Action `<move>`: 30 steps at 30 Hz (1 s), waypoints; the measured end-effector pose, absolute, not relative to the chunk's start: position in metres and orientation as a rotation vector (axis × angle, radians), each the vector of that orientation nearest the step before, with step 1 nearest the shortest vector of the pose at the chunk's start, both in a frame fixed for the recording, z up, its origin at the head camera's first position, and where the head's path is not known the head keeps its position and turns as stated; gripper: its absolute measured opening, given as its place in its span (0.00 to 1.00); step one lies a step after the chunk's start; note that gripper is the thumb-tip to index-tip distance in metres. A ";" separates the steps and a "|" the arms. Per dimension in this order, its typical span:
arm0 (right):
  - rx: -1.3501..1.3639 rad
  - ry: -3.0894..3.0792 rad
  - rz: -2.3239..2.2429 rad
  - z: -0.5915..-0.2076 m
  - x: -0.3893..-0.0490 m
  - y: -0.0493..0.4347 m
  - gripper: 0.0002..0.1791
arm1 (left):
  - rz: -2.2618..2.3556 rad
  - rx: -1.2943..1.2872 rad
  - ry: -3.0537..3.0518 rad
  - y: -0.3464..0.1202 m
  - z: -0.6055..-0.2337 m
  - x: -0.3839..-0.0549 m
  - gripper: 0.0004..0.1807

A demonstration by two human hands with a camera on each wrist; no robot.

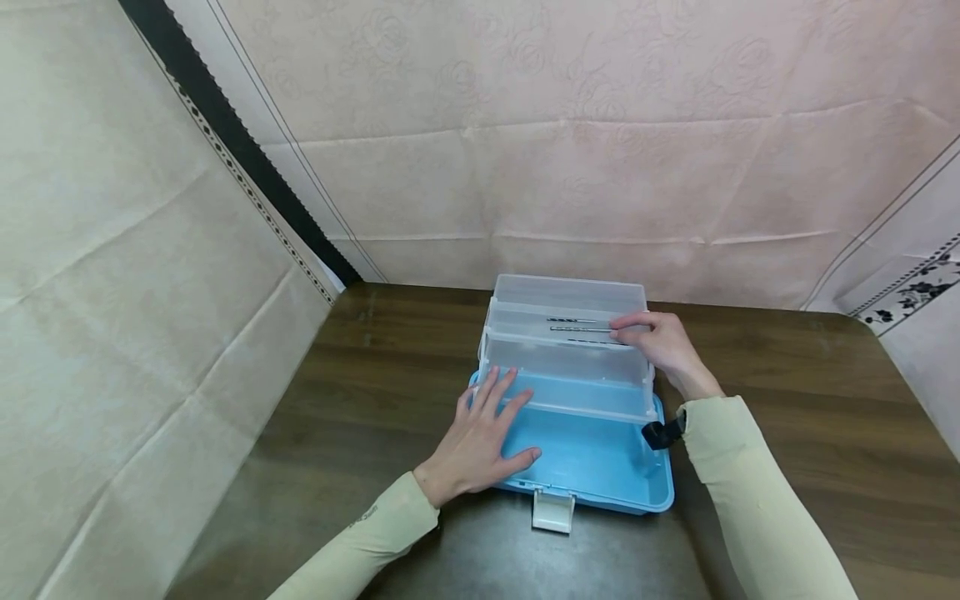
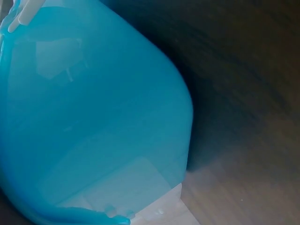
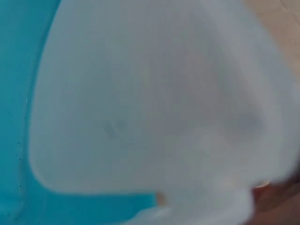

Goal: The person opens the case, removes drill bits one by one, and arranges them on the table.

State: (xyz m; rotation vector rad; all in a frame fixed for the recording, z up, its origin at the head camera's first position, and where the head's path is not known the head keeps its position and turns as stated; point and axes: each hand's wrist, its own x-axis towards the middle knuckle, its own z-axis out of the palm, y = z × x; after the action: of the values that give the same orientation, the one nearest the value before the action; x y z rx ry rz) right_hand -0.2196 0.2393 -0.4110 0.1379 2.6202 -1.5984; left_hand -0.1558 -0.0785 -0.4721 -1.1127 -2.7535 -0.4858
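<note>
Head view: 1 blue box (image 1: pixel 592 462) on counter (image 1: pixel 360 417)
Drill bits (image 1: pixel 573 328): 3, clear tray (image 1: pixel 521 317), box's 12 o'clock
Left hand (image 1: pixel 476 437): released, 8 o'clock
Right hand (image 1: pixel 667 343): pinching 1 bit, 2 o'clock

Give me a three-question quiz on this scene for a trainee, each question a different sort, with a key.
1. True or false: the left hand is clenched into a fist.

2. Multiple choice: what lies at the fingertips of the right hand?
a) a cup
b) thin rods
c) a sponge

3. Fill in the blank: the latch at the front of the blue box is ____ in colour.

Key:
1. False; its fingers are spread.
2. b; whether the hand grips one is too small to tell.
3. White.
</note>
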 end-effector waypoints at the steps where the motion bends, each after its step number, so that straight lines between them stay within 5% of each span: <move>1: 0.138 2.622 -1.594 -0.411 -0.220 0.239 0.16 | -0.484 -1.112 -2.758 -0.079 -0.472 -0.156 0.42; 30: 0.052 2.703 -1.414 -0.405 -0.220 0.245 0.16 | -0.512 -1.114 -2.768 -0.079 -0.472 -0.156 0.41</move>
State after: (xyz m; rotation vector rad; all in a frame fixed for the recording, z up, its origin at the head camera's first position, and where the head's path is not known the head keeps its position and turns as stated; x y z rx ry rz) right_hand -0.2199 0.2454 -0.4046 0.0520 2.7027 -1.4143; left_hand -0.1558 -0.0787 -0.4716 -1.1144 -2.7678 -0.5120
